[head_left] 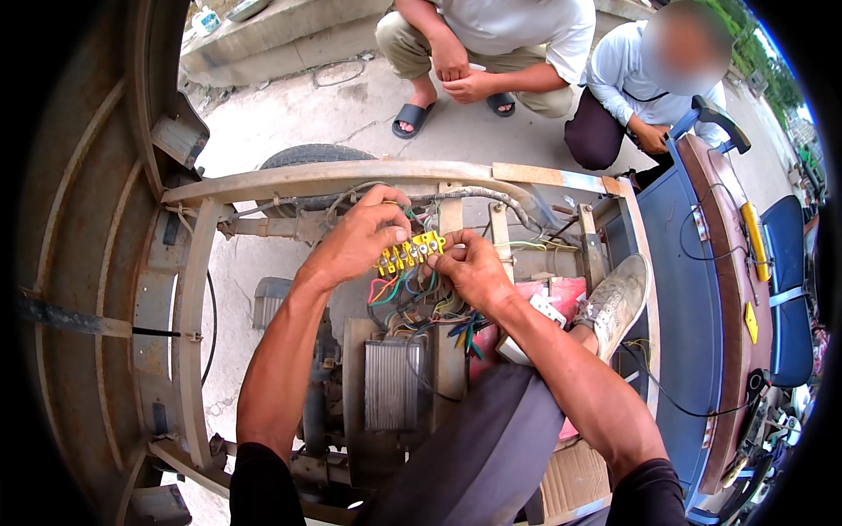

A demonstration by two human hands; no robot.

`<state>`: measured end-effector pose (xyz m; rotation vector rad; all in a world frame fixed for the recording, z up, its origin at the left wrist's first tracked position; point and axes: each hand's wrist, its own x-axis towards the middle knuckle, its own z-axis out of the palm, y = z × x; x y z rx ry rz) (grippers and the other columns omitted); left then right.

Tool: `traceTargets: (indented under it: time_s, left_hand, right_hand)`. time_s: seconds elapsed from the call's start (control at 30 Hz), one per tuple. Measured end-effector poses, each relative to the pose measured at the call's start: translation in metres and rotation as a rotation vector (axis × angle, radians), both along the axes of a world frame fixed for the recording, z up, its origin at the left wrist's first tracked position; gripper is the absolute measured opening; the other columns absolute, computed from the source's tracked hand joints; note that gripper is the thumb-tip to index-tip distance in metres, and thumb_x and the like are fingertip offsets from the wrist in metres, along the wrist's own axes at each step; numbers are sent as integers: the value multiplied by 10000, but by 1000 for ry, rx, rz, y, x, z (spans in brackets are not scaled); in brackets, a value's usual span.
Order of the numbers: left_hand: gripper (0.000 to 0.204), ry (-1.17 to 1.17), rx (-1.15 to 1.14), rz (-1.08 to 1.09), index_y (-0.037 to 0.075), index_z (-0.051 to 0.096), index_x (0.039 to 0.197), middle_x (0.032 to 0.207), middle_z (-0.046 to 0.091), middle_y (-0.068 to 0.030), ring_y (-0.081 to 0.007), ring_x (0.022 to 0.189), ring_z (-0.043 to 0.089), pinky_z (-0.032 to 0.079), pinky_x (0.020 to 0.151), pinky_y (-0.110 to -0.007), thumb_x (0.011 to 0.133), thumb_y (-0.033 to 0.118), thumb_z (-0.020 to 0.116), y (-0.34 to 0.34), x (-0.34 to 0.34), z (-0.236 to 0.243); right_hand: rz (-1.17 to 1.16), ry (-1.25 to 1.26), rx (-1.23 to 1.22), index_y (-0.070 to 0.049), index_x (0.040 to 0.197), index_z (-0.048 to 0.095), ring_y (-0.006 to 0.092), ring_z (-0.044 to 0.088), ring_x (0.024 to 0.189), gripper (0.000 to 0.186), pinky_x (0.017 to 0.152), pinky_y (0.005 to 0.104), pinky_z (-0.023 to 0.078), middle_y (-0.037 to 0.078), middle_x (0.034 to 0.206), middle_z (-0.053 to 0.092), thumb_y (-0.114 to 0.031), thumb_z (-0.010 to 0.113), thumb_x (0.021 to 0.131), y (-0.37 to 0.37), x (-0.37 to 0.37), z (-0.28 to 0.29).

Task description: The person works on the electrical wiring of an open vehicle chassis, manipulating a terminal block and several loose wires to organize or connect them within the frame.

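A yellow terminal block [407, 255] with a row of screw terminals sits between my hands, with red, green, blue and other coloured wires [386, 289] hanging below it. My left hand [360, 237] is curled at its upper left, by some thin green wires; what its fingertips hold is unclear. My right hand [469, 272] grips the block's right end between thumb and fingers. Below them is a finned metal controller box [394, 386] with a bundle of wires over it. A white plastic piece [544, 311] lies under my right forearm.
Around me are a metal vehicle frame [189, 333], a tyre [311, 153], my shoe [614, 307] and a blue panel [680, 298] with tools and a yellow-handled item [756, 241]. Two people crouch beyond the frame, one in white [500, 26], another [614, 79] at the right. Cardboard [570, 482] lies near me.
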<state>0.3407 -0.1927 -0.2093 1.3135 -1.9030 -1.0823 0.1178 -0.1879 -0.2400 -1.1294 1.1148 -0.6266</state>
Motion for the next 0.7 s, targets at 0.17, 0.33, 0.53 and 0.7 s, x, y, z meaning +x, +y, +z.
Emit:
traceTargets:
  time_s: [0.17, 0.33, 0.53, 0.7]
  left_hand:
    - [122, 161, -91, 107, 7, 648, 952, 1167, 587, -71, -161, 1068, 561, 466, 905, -315, 932, 127, 641, 0, 0, -17]
    - [131, 239, 31, 422, 12, 677, 950, 897, 662, -7, -84, 778, 566, 459, 734, -252, 925, 140, 688, -2, -10, -19]
    - [260, -240, -361, 423, -16, 672, 1080, 1232, 614, -154, -262, 1141, 614, 508, 914, -350, 855, 101, 732, 23, -33, 2]
    - [352, 29, -120, 637, -30, 612, 1224, 1220, 633, -159, -225, 1118, 620, 518, 922, -343, 908, 98, 697, 55, -21, -17]
  right_hand:
    - [-14, -5, 33, 23, 1138, 518, 84, 579, 638, 277, 559, 225, 448, 91, 865, 729, -55, 678, 926, 1, 1, -1]
    - [-11, -8, 32, 33, 1127, 531, 99, 623, 704, 270, 598, 241, 471, 90, 861, 740, -43, 678, 915, 2, 2, 0]
    - [-15, -52, 55, 26, 1121, 527, 89, 589, 642, 265, 559, 236, 451, 84, 846, 735, -38, 682, 916, 0, -4, -3]
    - [-11, -51, 42, 26, 1132, 527, 90, 585, 633, 279, 555, 239, 450, 90, 847, 735, -38, 688, 914, 0, -2, -3]
